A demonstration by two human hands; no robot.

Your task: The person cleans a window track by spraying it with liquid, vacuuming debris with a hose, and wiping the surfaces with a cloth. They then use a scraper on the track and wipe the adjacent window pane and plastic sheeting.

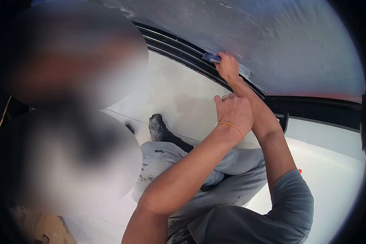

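Observation:
My right hand (227,67) grips a small blue tool or cloth (211,57), its exact kind unclear. The blue item touches the black ridged trim strip (179,46) beside a large plastic-covered panel (280,44). Nearer to me is my left hand (234,112), with an orange band at the wrist and a ring on one finger. Its fingers are curled, and anything inside them is hidden. It overlaps my right forearm in the view.
My bent legs in grey trousers lie below, one dark sock (157,127) showing on the pale surface (171,83). A black trim end (317,106) runs to the right. A cardboard box (53,229) stands at the lower left. Blurred areas hide much of the left side.

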